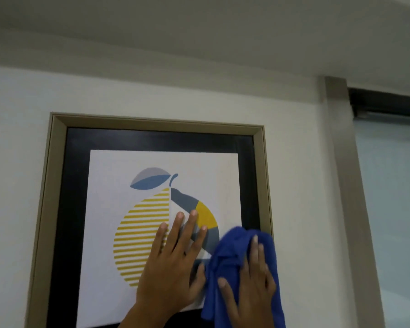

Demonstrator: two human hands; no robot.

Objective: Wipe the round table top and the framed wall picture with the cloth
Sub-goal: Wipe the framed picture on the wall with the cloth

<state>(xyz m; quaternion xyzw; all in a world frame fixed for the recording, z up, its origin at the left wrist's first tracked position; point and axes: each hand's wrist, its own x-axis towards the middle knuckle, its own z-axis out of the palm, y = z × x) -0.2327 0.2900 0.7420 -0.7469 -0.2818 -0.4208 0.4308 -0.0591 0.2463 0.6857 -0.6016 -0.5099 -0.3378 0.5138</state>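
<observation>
The framed picture [152, 143] hangs on the white wall, with a beige frame, a black mat and a print of a striped yellow fruit with a blue leaf. My left hand [173, 263] lies flat on the print, fingers spread, holding nothing. To its right, my right hand [249, 287] presses a bunched blue cloth [225, 256] against the picture's lower right part, near the right side of the frame. The round table is out of view.
White wall [294, 162] surrounds the picture. To the right stands a grey vertical post [346, 185], with a frosted glass panel [393, 197] beyond it and a dark rail [386, 102] above. The ceiling [199, 31] is close overhead.
</observation>
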